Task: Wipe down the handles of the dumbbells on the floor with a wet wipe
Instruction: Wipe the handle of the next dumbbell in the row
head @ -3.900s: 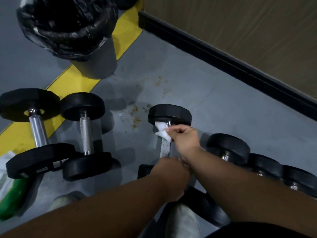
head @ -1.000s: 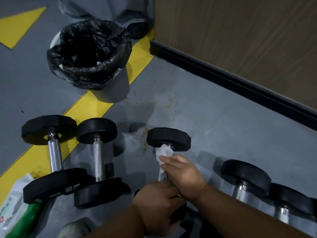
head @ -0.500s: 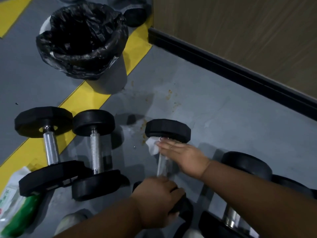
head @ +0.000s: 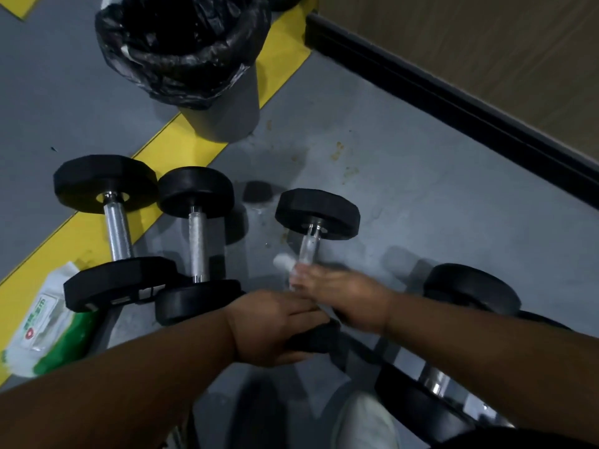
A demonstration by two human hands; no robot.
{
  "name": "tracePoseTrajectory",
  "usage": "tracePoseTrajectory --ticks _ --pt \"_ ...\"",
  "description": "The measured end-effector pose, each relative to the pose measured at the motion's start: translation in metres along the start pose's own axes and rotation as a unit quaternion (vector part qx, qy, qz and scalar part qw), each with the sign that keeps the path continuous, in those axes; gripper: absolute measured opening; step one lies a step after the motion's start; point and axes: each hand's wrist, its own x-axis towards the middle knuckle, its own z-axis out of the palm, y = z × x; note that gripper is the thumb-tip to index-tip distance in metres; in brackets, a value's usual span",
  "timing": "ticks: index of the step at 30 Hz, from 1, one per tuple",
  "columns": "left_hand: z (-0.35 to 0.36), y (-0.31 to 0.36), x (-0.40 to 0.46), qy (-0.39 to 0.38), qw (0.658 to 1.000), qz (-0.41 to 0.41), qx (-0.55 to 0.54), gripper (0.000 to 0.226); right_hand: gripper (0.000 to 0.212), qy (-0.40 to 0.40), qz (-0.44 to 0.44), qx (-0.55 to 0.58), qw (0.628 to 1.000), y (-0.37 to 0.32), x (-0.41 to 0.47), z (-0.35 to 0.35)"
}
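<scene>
STEP wiping middle dumbbell (head: pixel 316 222) handle | right grip (head: pixel 340 296) holds wet wipe (head: pixel 285 264) round handle's near end | left grip (head: pixel 275 325) clasps near head just below | NEXT likely sweep wipe toward far head

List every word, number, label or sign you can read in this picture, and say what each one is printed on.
No text here can be read.
Wet wipe pack: a white label with a red mark and green characters, too blurred to read.
Near weight of the far left dumbbell: small pale markings, too small to read.
Yellow floor stripe: plain, no lettering.
</scene>
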Motion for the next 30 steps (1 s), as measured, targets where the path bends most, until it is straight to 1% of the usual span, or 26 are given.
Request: tracePoseTrajectory --ticks 2,3,4,6,8,9,11,13,14,15,17,18,20,21,22,23,25,26,27,28,29,30 --pt "-0.007 -0.007 -0.009 -0.003 1.0 -0.003 -0.012 0.053 0.051 -0.035 -0.038 -0.002 0.999 -0.007 0.002 0.002" --pt "-0.011 -0.009 -0.013 -0.018 0.999 -0.014 -0.022 0.054 0.051 -0.041 -0.036 -0.008 0.998 -0.003 0.011 -0.002" --pt "-0.013 -0.009 -0.015 -0.039 0.998 -0.029 -0.029 0.055 0.051 -0.034 -0.023 -0.014 0.999 0.005 0.021 -0.006" --pt "-0.016 -0.005 -0.015 -0.066 0.996 -0.055 -0.016 0.053 0.052 -0.001 0.039 -0.027 0.999 0.024 0.039 -0.012" --pt "-0.019 0.011 -0.004 -0.066 0.994 -0.086 0.017 0.047 0.054 0.03 0.074 -0.032 0.996 0.027 0.046 -0.012" --pt "-0.02 0.022 0.005 -0.076 0.99 -0.114 0.042 0.044 0.052 0.037 0.088 -0.019 0.995 0.02 0.043 -0.007" --pt "-0.017 0.047 0.024 -0.108 0.976 -0.171 0.083 0.045 0.04 0.042 0.121 0.003 0.992 0.002 0.03 0.002" --pt "-0.008 0.059 0.032 -0.128 0.965 -0.198 0.118 0.053 0.04 0.017 0.063 0.013 0.998 -0.008 0.018 0.005" --pt "-0.003 0.059 0.032 -0.125 0.965 -0.193 0.128 0.056 0.041 -0.01 0.026 -0.002 1.0 -0.007 0.015 0.004" --pt "0.001 0.056 0.029 -0.111 0.968 -0.174 0.141 0.056 0.042 -0.04 0.007 -0.005 0.999 -0.002 0.014 0.001" --pt "0.011 0.044 0.02 -0.06 0.973 -0.142 0.17 0.042 0.058 -0.053 -0.005 -0.028 0.998 0.018 0.02 -0.007" --pt "0.017 0.04 0.015 -0.024 0.976 -0.126 0.174 0.034 0.062 -0.04 0.013 -0.045 0.998 0.023 0.027 -0.011" --pt "0.022 0.035 0.01 0.038 0.981 -0.09 0.17 0.023 0.056 0.007 0.07 -0.041 0.997 0.028 0.035 -0.012" --pt "0.023 0.035 0.009 0.061 0.98 -0.074 0.172 0.02 0.056 0.029 0.088 -0.04 0.995 0.025 0.035 -0.009" --pt "0.024 0.035 0.009 0.08 0.979 -0.062 0.177 0.018 0.057 0.034 0.094 -0.034 0.994 0.021 0.033 -0.003" --pt "0.025 0.036 0.008 0.098 0.977 -0.052 0.183 0.017 0.056 0.024 0.084 -0.031 0.996 0.015 0.03 0.003" --pt "0.027 0.036 0.007 0.122 0.975 -0.044 0.183 0.019 0.043 -0.019 0.014 -0.027 0.999 0.004 0.023 0.01" --pt "0.027 0.036 0.007 0.128 0.974 -0.041 0.181 0.019 0.04 -0.04 -0.018 -0.025 0.999 0.003 0.02 0.009" --pt "0.028 0.036 0.007 0.132 0.974 -0.037 0.181 0.02 0.043 -0.061 -0.043 -0.031 0.997 0.006 0.021 0.003" --pt "0.028 0.035 0.006 0.134 0.974 -0.033 0.182 0.02 0.051 -0.075 -0.056 -0.048 0.994 0.012 0.025 -0.005" --pt "0.027 0.035 0.006 0.131 0.975 -0.03 0.178 0.021 0.062 -0.081 -0.049 -0.068 0.993 0.02 0.031 -0.012" --pt "0.027 0.034 0.005 0.127 0.976 -0.028 0.174 0.022 0.068 -0.065 -0.029 -0.087 0.994 0.028 0.036 -0.016"
